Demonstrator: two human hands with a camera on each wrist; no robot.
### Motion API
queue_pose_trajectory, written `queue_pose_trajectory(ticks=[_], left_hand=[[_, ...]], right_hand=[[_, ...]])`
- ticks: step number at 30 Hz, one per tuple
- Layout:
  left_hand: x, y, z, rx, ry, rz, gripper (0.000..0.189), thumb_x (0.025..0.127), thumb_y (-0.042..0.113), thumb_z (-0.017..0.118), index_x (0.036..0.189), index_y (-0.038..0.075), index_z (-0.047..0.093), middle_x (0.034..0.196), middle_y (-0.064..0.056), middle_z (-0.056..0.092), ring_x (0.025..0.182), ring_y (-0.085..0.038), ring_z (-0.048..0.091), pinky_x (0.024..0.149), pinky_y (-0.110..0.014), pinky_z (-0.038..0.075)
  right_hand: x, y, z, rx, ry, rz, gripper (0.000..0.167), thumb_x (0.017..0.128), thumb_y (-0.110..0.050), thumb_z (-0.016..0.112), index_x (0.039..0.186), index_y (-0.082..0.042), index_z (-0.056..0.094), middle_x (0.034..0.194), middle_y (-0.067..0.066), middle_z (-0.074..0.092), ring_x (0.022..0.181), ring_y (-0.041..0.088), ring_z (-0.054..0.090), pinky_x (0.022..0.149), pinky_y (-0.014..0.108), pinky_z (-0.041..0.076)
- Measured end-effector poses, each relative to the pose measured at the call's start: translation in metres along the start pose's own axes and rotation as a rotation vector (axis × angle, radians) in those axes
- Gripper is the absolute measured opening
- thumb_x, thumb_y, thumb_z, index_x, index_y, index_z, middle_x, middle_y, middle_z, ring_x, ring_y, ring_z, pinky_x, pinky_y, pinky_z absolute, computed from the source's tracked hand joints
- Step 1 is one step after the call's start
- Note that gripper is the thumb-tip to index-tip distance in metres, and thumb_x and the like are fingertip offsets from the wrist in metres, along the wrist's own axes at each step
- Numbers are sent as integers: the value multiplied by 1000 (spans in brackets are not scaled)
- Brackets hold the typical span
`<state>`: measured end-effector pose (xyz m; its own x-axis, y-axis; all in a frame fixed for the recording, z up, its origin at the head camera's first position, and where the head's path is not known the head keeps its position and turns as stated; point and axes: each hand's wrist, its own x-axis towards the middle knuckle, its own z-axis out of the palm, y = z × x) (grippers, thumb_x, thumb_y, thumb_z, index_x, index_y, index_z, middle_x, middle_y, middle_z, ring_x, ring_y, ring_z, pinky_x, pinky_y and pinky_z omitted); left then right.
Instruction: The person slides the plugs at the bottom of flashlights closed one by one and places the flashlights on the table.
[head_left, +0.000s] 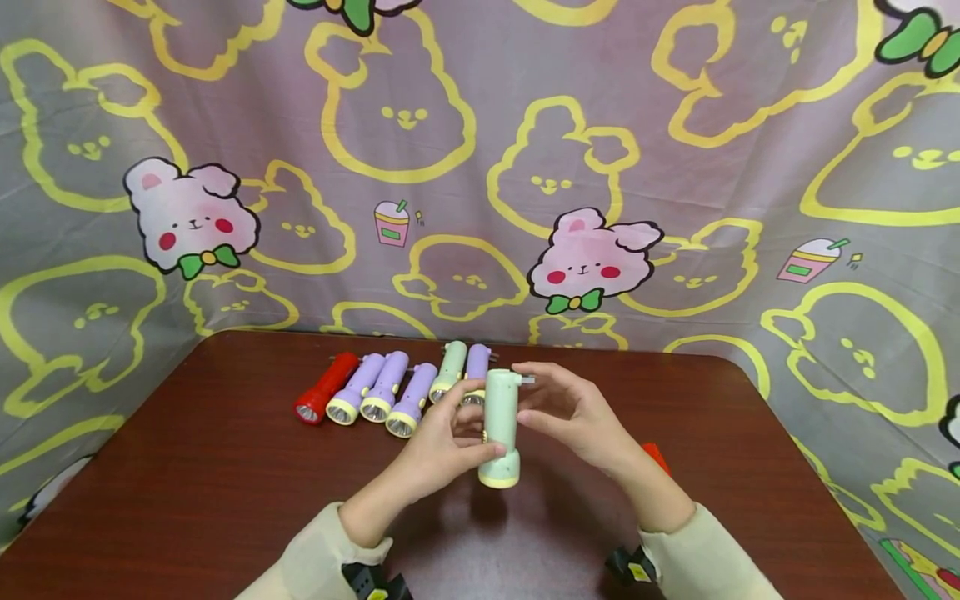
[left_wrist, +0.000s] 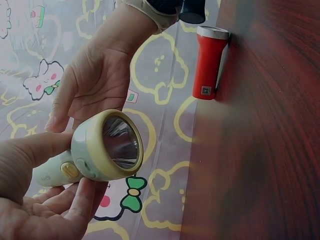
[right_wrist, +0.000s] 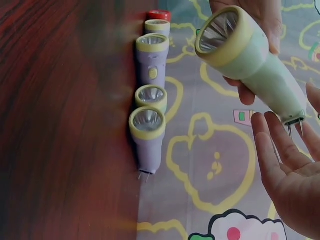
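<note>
My left hand [head_left: 438, 446] grips a pale green flashlight [head_left: 501, 421] above the table, thumb across its front near the cream-rimmed head. The lens end points down, and a yellow switch [left_wrist: 69, 170] shows on its side in the left wrist view. Two metal prongs [head_left: 527, 379] fold out sideways from the tail. Beside that tail is my right hand [head_left: 581, 417], its fingers loosely bent and spread around the prongs. In the right wrist view its fingertips [right_wrist: 260, 120] lie close to the plug end, and nothing is clasped in the palm.
On the brown table [head_left: 225, 500], a row at the back left has a red flashlight [head_left: 327, 387], several purple flashlights [head_left: 385, 386] and another green one [head_left: 448, 371]. A red flashlight [left_wrist: 207, 65] stands at the right, mostly behind my right forearm. A patterned curtain [head_left: 465, 275] encloses the table.
</note>
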<state>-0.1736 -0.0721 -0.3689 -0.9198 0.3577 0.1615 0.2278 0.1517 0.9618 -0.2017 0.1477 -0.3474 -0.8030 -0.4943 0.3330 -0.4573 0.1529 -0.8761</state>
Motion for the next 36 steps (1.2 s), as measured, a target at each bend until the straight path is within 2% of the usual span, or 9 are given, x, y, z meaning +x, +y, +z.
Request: queue_pose_trajectory(ticks=[6,18,24,28,32,36], left_hand=[[0,0,0,-30,3,20,74,85,7,77,146,5,36,121,-21,69,105,-26,67,90,-35,58],[1,4,3,-52,-7,50,72,86,4,75,146,2,36,122,-24,68,107,-30,67,89,-30,58],[4,5,2,-38,-11,89,71,85,1,75,145,-2,36,121,-27,67,104,-30,67,88,-30,58],[4,4,2,-45,-20,87,71,85,-1,75,144,-1,37,121,-27,67,105,-32,67,88,-30,58],[4,5,2,-49,-25,83,70,85,-2,75,144,0,38,122,-26,67,107,-33,67,87,-29,58],[4,6,2,-42,-26,92,69,85,0,75,144,0,38,122,-27,67,107,-34,67,88,-33,58]], right_hand=[[2,0,7,35,28,-19,54,86,-1,74,135,-8,52,118,20,65,94,18,69,85,31,58],[4,2,14,95,90,-36,55,83,3,75,131,-3,49,116,20,65,93,18,68,84,30,59],[4,2,12,120,122,-36,53,82,3,76,129,-4,52,112,9,66,91,18,68,84,30,59],[3,3,12,122,130,-34,53,81,3,77,128,-4,54,112,0,67,92,19,68,84,30,59],[2,3,12,114,123,-29,52,82,1,78,129,-5,55,113,1,67,92,20,68,84,30,59],[3,4,12,103,118,-25,52,82,1,78,129,-6,56,114,5,67,92,20,67,84,31,59]])
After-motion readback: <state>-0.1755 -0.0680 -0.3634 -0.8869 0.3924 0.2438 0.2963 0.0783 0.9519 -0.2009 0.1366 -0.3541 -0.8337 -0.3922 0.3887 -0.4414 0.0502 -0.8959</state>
